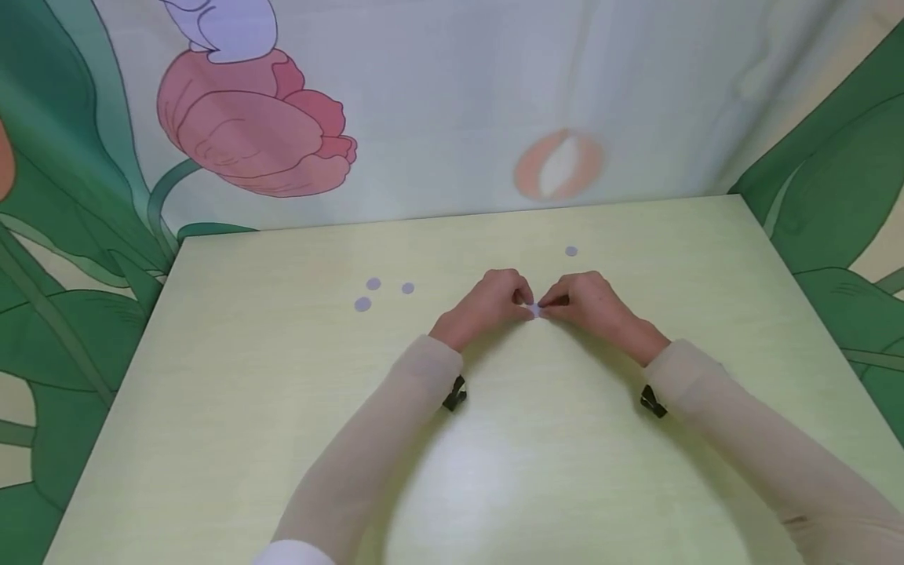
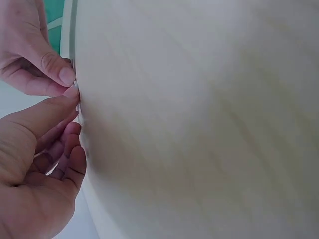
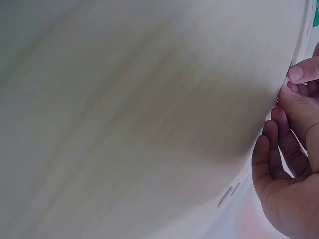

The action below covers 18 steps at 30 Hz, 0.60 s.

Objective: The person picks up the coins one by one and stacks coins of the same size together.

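Between the fingertips of both hands is a small flat pale purple disc point(image 1: 535, 311), mostly covered by the fingers in the head view. My left hand point(image 1: 497, 300) pinches its left side between thumb and fingers. On the opposite side, my right hand point(image 1: 588, 304) pinches it the same way. The two hands meet close to the tabletop. In the left wrist view, the left hand point(image 2: 40, 169) is lower and the right hand point(image 2: 27, 55) above it, with only a thin edge of the disc showing. The right wrist view shows the right hand point(image 3: 294, 164) with curled fingers.
Three similar discs lie left of the hands: an upper one point(image 1: 373, 284), a lower one point(image 1: 363, 304) and a right one point(image 1: 408, 289). Another disc point(image 1: 571, 251) lies beyond the right hand. The pale table point(image 1: 233, 408) ends at a printed curtain point(image 1: 438, 118).
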Available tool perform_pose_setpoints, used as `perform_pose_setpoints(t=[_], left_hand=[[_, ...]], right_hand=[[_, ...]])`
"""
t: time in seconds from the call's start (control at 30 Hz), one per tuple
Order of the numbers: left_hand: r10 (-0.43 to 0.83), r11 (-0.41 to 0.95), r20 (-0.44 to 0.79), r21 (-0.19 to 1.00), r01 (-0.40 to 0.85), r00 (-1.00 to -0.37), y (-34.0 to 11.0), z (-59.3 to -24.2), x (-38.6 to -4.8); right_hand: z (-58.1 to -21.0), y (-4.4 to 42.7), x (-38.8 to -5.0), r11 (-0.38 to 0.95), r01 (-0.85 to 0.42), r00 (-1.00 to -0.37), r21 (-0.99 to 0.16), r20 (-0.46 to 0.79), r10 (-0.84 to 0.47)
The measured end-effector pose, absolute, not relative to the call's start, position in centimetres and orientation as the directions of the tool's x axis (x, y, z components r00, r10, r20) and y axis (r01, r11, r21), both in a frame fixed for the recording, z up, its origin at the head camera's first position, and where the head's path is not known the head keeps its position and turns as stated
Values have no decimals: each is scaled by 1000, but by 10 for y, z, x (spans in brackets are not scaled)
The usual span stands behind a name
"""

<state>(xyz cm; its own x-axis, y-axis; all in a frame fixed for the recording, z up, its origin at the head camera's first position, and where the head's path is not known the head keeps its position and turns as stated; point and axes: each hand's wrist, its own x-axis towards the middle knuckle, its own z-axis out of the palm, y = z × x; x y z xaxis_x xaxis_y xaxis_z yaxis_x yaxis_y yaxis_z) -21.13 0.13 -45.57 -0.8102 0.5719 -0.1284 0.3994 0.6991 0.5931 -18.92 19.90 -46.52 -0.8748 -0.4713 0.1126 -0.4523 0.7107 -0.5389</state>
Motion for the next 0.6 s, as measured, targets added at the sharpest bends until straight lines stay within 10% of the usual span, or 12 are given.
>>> perform_pose_setpoints(t=[0.6], left_hand=[[483, 682, -39, 643, 348, -875, -42, -461, -227]], right_hand=[[-465, 164, -210, 686, -391, -893, -614, 73, -445]])
